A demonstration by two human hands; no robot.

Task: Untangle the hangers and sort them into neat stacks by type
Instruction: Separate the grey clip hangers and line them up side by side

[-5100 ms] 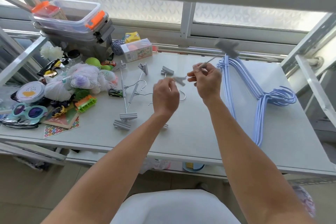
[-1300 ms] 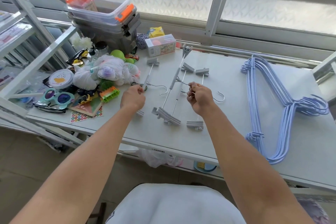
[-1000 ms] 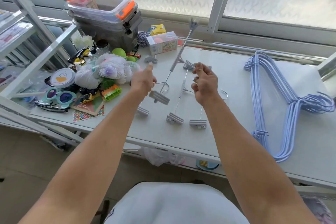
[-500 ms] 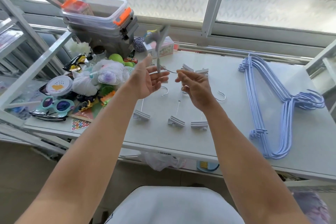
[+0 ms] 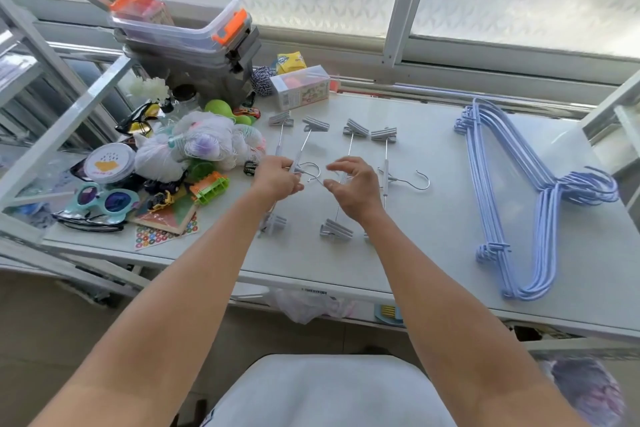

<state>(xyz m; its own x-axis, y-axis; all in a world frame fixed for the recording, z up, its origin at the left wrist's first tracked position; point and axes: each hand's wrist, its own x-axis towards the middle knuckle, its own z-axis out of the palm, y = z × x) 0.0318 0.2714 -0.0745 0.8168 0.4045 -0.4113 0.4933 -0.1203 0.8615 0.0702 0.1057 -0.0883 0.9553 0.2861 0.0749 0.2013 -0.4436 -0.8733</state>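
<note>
Clutter crowds the left of the white worktop (image 5: 433, 253): stacked clear storage boxes with orange latches (image 5: 183, 21) at upper left, a mesh bag of toys (image 5: 197, 149) below them, a round tin (image 5: 109, 163), blue novelty sunglasses (image 5: 104, 199), a green toy block (image 5: 209, 185) and a small printed carton (image 5: 301, 87) near the window frame. Just right of that pile, in the middle of the frame, four grey clip hangers (image 5: 349, 163) lie roughly parallel, each a thin metal rod with a ribbed grey clip at either end and a silver hook at mid-length. The left hand (image 5: 277, 180) pinches the second hanger from the left at its centre, fingers closed on the rod beside the hook. The right hand (image 5: 353, 184) hovers just beside it, fingers spread and curled, holding nothing, and it covers part of the third hanger. Well apart, at the right of the frame, a neat stack of lilac-blue wire hangers (image 5: 512, 191) lies flat with hooks pointing right.
</note>
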